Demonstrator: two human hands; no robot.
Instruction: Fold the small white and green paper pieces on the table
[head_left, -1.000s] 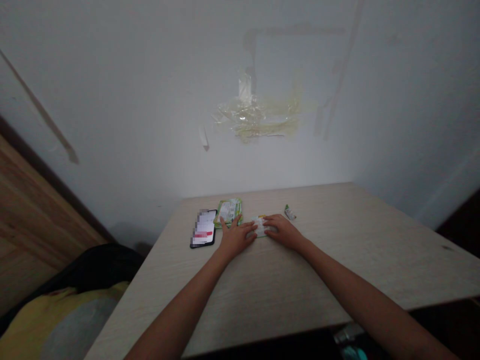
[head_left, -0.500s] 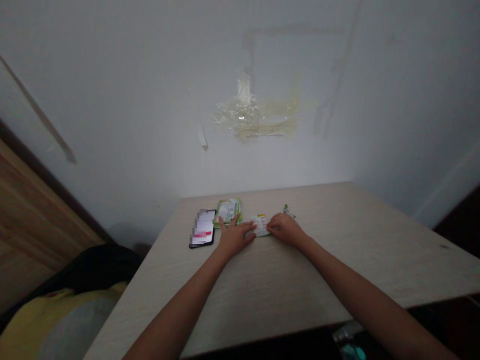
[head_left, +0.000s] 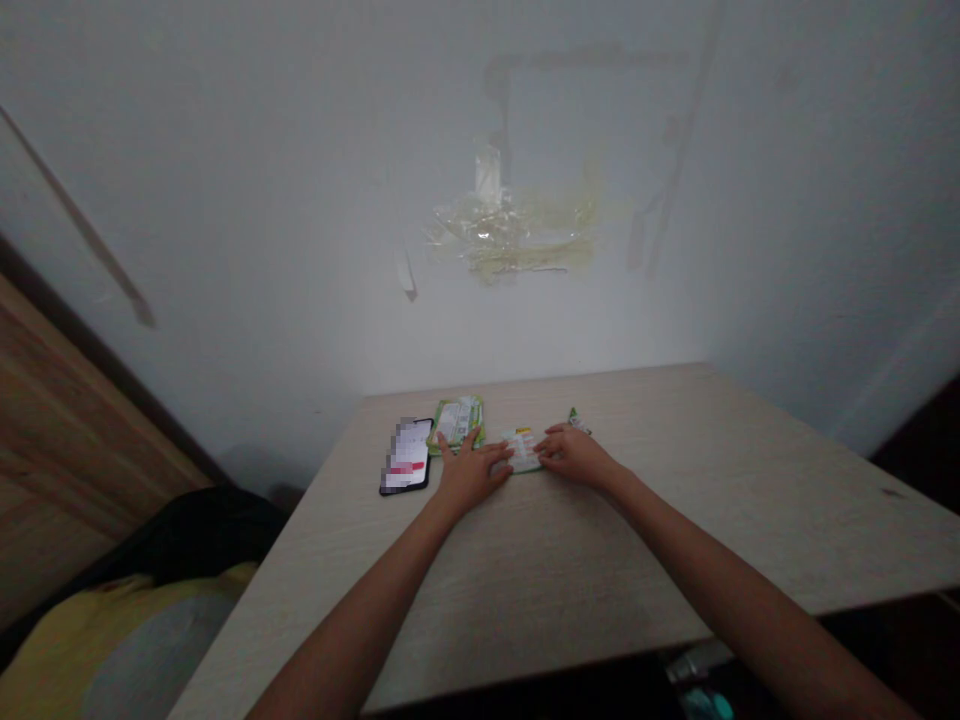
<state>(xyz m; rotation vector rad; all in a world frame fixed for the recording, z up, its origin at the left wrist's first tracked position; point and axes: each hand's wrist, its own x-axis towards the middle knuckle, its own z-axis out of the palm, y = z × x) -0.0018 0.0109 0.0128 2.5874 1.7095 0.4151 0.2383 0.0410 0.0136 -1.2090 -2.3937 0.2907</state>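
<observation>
A small white and green packet (head_left: 523, 447) lies flat on the pale wooden table (head_left: 570, 560) near its far edge. My left hand (head_left: 466, 473) rests flat, fingers spread, with its fingertips on the packet's left end. My right hand (head_left: 574, 455) lies on the packet's right end, fingers curled down on it. A second green packet (head_left: 454, 421) lies just beyond my left hand. A small torn green scrap (head_left: 578, 420) sits behind my right hand.
A black phone (head_left: 407, 455) with a lit screen lies left of the packets. A white wall with old tape remains (head_left: 510, 232) rises behind the table. A wooden panel (head_left: 52, 440) stands at the left, with yellow and dark cloth (head_left: 135, 610) below it.
My right hand has slid to the right along the packet, uncovering more of its middle. My left hand has stayed in place.
</observation>
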